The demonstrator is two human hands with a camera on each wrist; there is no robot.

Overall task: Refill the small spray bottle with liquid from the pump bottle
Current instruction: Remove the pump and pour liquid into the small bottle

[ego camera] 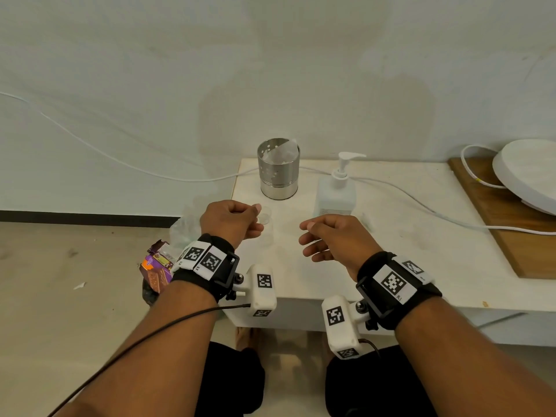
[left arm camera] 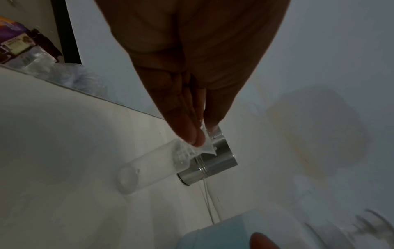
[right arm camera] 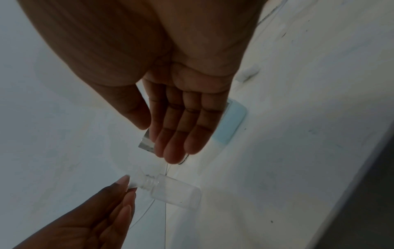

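A small white piece (left arm camera: 205, 143), likely a cap or funnel but too small to tell, is pinched between thumb and fingertips of the left hand (ego camera: 231, 219) right at the threaded neck of the small spray bottle (right arm camera: 173, 192). The bottle is clear, upright on the white table (ego camera: 391, 266), mouth uncovered, seen just past the left hand in the head view. The right hand (ego camera: 331, 237) is held just above the table right of the bottle, fingers loosely extended and relaxed, nothing grasped. The pump bottle (ego camera: 337, 191) is stood behind the right hand, nozzle pointed right, untouched. A perforated metal cup (ego camera: 278, 170) is placed beyond the left hand near the wall, white material inside. A white cable (ego camera: 421, 203) is run across the table behind both. A wooden board (ego camera: 511, 236) with a round white object (ego camera: 529, 173) is at far right. Snack wrappers (ego camera: 156, 266) are on the floor left of the table.
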